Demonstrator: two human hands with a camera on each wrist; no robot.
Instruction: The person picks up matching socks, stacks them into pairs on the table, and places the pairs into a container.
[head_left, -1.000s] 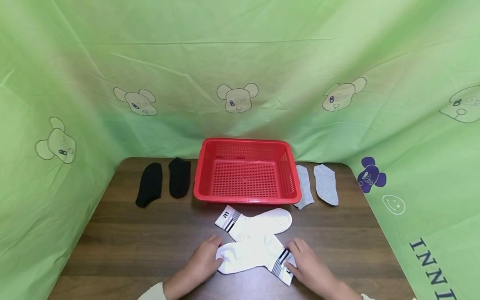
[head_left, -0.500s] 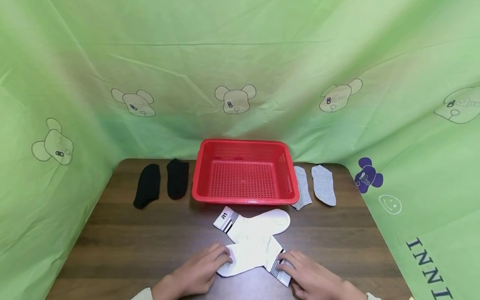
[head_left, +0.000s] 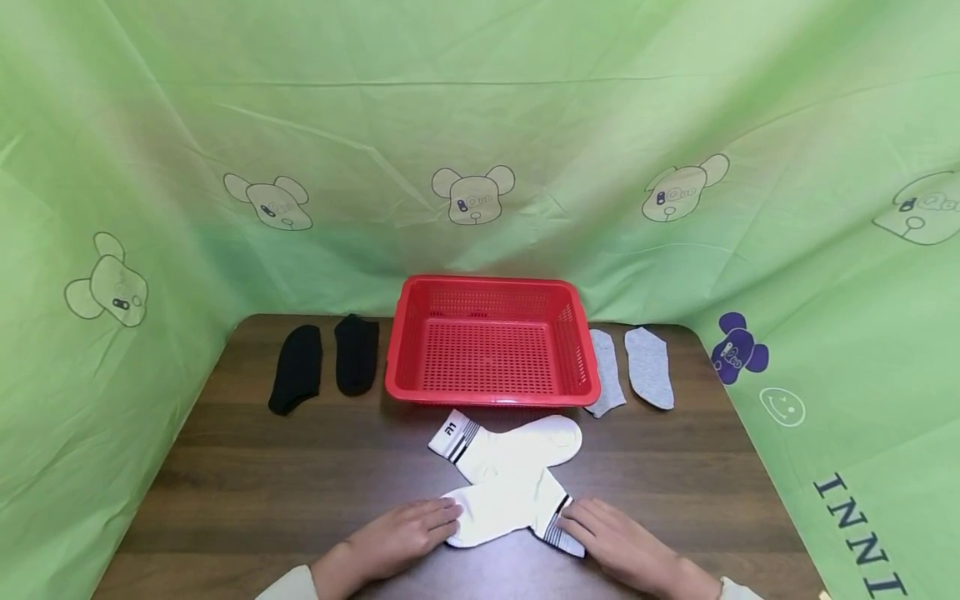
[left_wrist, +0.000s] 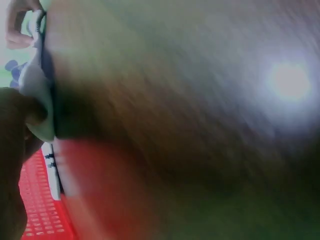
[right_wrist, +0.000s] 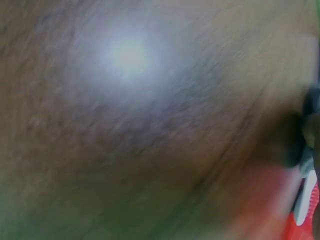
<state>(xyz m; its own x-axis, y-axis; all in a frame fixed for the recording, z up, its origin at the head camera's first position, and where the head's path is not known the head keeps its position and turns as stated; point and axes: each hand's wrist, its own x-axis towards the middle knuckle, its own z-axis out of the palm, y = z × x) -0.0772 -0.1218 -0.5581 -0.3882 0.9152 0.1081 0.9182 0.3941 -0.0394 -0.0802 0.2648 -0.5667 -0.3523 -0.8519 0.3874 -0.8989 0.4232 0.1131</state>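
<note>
Two white socks with black-striped cuffs lie crossed in the head view. The far white sock (head_left: pixel 551 439) has its lettered cuff at the left. The near white sock (head_left: pixel 491 512) overlaps it, cuff to the right. My left hand (head_left: pixel 405 533) pinches the near sock's toe, its fingers on top and the thumb hidden. At the striped cuff, my right hand (head_left: pixel 618 537) grips the end, its fingers over the top. The left wrist view shows this sock (left_wrist: pixel 36 82) edge-on between both hands. Most of the right hand is out of the right wrist view.
A red perforated basket (head_left: pixel 487 398) stands behind the socks on the wooden table (head_left: pixel 247 492). Two black socks (head_left: pixel 296 371) lie to its left. Two grey socks (head_left: pixel 649 369) are at its right, one partly behind the basket's edge. Green printed cloth (head_left: pixel 480 108) hangs around the table.
My left fingers have moved over the near sock's toe, which has shifted slightly right. My right hand has changed its hold on the cuff, whose end now sits farther up and its lettering is covered.
</note>
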